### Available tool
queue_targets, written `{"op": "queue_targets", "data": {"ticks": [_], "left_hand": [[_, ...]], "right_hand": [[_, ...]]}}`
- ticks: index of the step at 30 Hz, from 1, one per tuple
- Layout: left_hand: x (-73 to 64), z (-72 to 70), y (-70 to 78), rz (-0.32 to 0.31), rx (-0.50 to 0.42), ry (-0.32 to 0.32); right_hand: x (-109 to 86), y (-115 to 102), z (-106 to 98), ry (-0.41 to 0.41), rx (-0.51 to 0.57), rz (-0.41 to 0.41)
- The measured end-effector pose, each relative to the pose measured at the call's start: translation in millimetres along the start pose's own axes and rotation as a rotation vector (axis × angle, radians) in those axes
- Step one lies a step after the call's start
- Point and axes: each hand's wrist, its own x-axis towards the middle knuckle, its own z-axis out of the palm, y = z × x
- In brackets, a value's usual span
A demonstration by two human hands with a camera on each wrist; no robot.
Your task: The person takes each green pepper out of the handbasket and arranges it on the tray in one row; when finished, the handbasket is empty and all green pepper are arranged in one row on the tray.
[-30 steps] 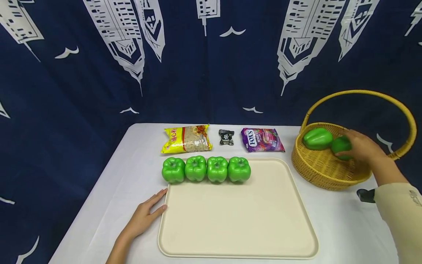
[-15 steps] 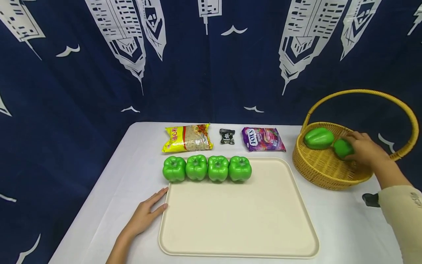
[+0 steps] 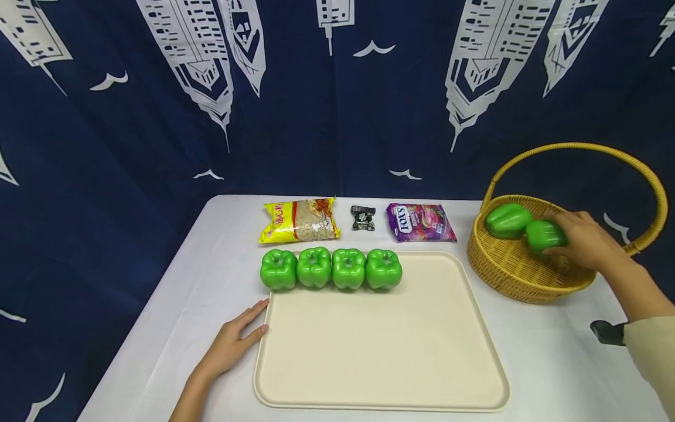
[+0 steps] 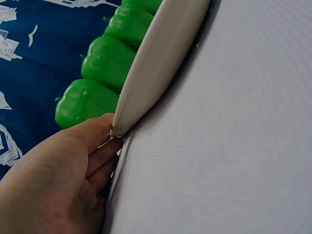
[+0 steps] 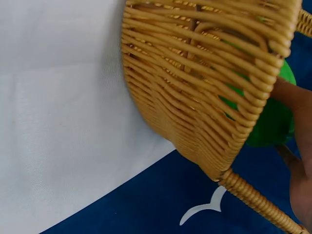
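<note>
In the head view my right hand (image 3: 585, 240) reaches into the wicker basket (image 3: 506, 278) and grips a green bell pepper (image 3: 545, 235). Another bell pepper (image 3: 508, 221) lies beside it in the basket. The right wrist view shows the held pepper (image 5: 270, 122) partly behind the basket wall (image 5: 190, 97). Several green bell peppers (image 3: 348, 269) stand in a row along the far edge of the cream tray (image 3: 385, 346), from its left corner. My left hand (image 3: 227, 349) lies at the tray's left edge, fingers extended, touching the rim with its fingertips (image 4: 105, 122).
Behind the tray lie a yellow food packet (image 3: 300, 221), a small black wrapped piece (image 3: 363, 217) and a purple Fox's candy bag (image 3: 422, 223). The basket's tall handle (image 3: 580, 146) arches over its opening. A dark blue curtain (image 3: 316, 129) hangs behind the white table (image 3: 184, 293).
The pepper in my right hand has risen slightly and now shows more of its side. My right forearm has shifted a little to the right. The left hand stays put.
</note>
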Motion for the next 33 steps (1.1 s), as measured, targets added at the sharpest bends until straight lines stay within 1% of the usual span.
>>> {"op": "queue_targets", "data": {"ticks": [6, 9, 11, 13, 19, 21, 25, 30, 32, 33], "left_hand": [[0.9, -0.9, 0.1, 0.002, 0.006, 0.002], [0.9, -1.0, 0.0, 0.002, 0.006, 0.004], [0.8, -0.8, -0.3, 0.001, 0.005, 0.002], [0.7, -0.8, -0.5, -0.005, 0.005, 0.001], [0.5, -0.5, -0.8, -0.010, 0.004, 0.000], [0.5, -0.1, -1.3, -0.009, 0.005, -0.002], [0.7, 0.4, -1.9, -0.014, 0.002, -0.006], [0.7, 0.4, -2.0, -0.016, 0.001, -0.004], [0.7, 0.3, -1.7, -0.015, 0.002, -0.004], [0.6, 0.2, -1.4, -0.015, 0.002, -0.004]], "right_hand": [[-10.3, -19.3, -6.0, 0.098, -0.009, -0.050], [-14.4, -29.6, -7.2, 0.149, 0.049, -0.044], [-16.0, -36.8, -7.9, 0.168, 0.098, -0.036], [-17.2, -44.7, -7.8, 0.189, 0.154, -0.044], [-20.4, -72.4, -2.9, 0.289, 0.263, -0.174], [-21.6, -82.2, -0.6, 0.307, 0.315, -0.192], [-22.9, -99.3, 2.3, 0.287, 0.437, -0.183], [-25.2, -120.7, 6.0, 0.215, 0.477, -0.139], [-26.1, -130.0, 9.6, 0.190, 0.501, -0.131], [-26.2, -134.1, 12.0, 0.179, 0.509, -0.143]]}}
